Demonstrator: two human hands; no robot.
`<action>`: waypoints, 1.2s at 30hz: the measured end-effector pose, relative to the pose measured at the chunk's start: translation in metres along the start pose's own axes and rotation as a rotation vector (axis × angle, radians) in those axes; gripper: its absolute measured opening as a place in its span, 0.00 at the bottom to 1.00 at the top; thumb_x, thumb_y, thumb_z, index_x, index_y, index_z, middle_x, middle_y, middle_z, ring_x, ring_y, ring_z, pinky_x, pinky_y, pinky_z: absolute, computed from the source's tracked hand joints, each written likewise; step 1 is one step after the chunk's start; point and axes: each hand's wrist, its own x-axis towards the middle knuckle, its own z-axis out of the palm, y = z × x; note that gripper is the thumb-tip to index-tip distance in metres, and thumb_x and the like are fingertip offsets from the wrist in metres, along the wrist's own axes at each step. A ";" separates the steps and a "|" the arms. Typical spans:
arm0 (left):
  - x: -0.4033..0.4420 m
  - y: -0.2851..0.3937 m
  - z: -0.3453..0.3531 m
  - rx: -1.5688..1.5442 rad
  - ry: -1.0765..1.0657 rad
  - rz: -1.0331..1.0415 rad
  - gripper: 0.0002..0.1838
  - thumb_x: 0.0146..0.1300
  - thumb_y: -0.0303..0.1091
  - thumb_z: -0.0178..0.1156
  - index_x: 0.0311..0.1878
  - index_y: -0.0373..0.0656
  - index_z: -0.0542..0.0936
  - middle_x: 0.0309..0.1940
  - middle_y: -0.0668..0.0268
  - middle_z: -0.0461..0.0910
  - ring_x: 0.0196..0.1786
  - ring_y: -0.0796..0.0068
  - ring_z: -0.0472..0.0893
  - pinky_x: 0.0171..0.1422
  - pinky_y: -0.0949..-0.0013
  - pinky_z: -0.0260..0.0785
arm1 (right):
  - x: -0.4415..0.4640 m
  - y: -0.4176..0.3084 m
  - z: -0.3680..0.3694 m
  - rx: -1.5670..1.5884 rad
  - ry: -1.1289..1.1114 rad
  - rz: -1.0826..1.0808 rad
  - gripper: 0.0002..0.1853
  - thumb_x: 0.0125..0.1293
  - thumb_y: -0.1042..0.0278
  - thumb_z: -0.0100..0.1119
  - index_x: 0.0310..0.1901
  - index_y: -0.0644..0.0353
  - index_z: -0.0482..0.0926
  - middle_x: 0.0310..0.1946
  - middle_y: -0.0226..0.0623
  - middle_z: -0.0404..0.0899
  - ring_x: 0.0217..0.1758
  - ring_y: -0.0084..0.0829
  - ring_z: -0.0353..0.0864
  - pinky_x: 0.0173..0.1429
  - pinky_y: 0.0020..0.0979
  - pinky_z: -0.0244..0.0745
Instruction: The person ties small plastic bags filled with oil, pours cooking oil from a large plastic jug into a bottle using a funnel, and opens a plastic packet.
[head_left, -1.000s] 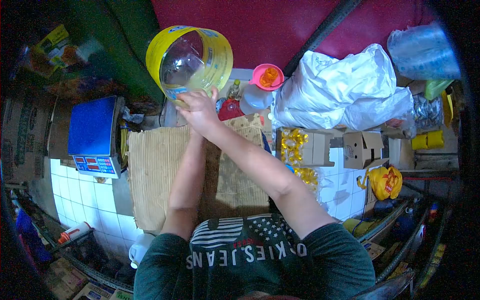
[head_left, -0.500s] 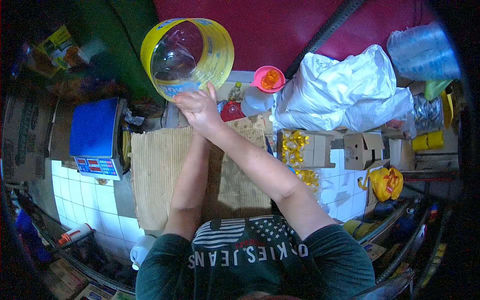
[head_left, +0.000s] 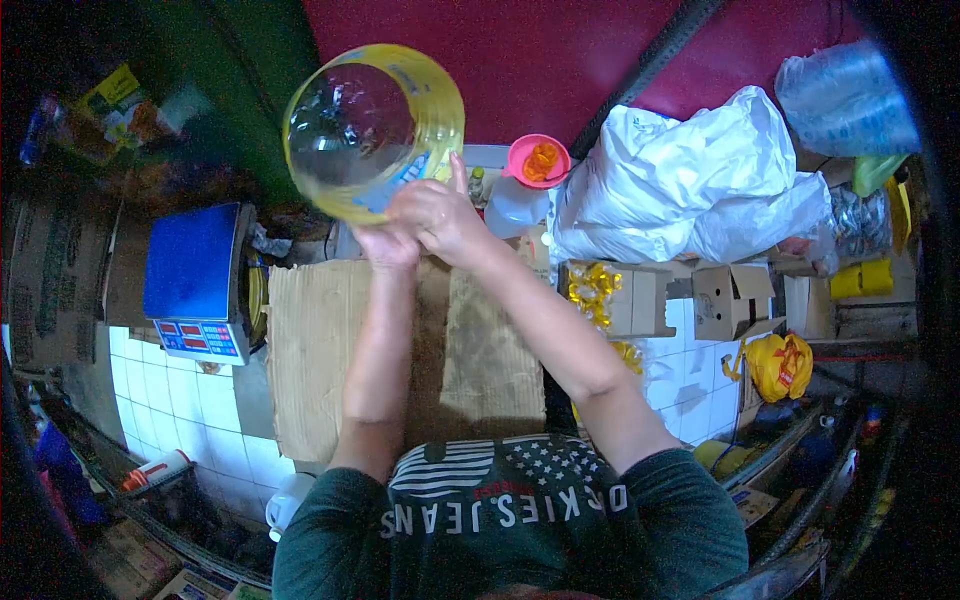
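A wide yellow cylindrical container (head_left: 440, 110) with blue print is held up and tilted, its round opening facing me. Something clear and shiny shows inside it. My right hand (head_left: 440, 215) is closed at the container's lower right edge, thumb pointing up along its side. Just below and to the left, my left hand (head_left: 388, 243) grips near the same lower edge, its fingers partly hidden behind the right hand. Under my forearms lies a sheet of brown cardboard (head_left: 320, 350), stained on its right part.
A blue-topped digital scale (head_left: 195, 265) stands at left. Behind are a pink funnel-like dish (head_left: 524, 150) with orange contents, a small bottle (head_left: 476, 185) and a large white plastic bag (head_left: 690, 180). An open carton (head_left: 735, 300) and a yellow bag (head_left: 780, 365) sit at right.
The container has tipped so its opening faces me more directly. My hands have shifted slightly right, and my left hand now shows more below the right one.
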 end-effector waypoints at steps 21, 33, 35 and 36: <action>0.008 -0.007 0.012 0.111 0.008 0.000 0.49 0.42 0.75 0.53 0.62 0.49 0.64 0.61 0.62 0.66 0.61 0.57 0.65 0.64 0.46 0.58 | -0.037 -0.003 -0.006 1.270 0.313 0.385 0.07 0.59 0.72 0.61 0.36 0.61 0.74 0.39 0.37 0.78 0.47 0.24 0.74 0.53 0.28 0.69; 0.032 -0.044 0.026 0.204 -0.045 0.058 0.50 0.45 0.79 0.42 0.67 0.56 0.57 0.67 0.69 0.57 0.70 0.59 0.53 0.72 0.47 0.42 | -0.054 0.030 -0.027 1.495 0.727 0.406 0.13 0.57 0.79 0.57 0.38 0.60 0.63 0.32 0.35 0.74 0.39 0.25 0.76 0.48 0.29 0.73; 0.032 -0.054 0.037 0.229 -0.035 0.059 0.50 0.44 0.79 0.43 0.67 0.57 0.57 0.67 0.70 0.58 0.69 0.61 0.54 0.72 0.47 0.42 | -0.055 0.037 -0.038 1.502 0.728 0.450 0.13 0.56 0.79 0.57 0.38 0.60 0.63 0.32 0.36 0.74 0.39 0.26 0.76 0.49 0.30 0.73; 0.034 -0.060 0.040 0.240 -0.029 0.059 0.50 0.44 0.79 0.43 0.67 0.57 0.58 0.67 0.70 0.58 0.69 0.61 0.54 0.72 0.48 0.42 | -0.057 0.042 -0.044 1.505 0.728 0.472 0.13 0.56 0.79 0.57 0.38 0.60 0.63 0.32 0.36 0.74 0.39 0.27 0.76 0.49 0.30 0.73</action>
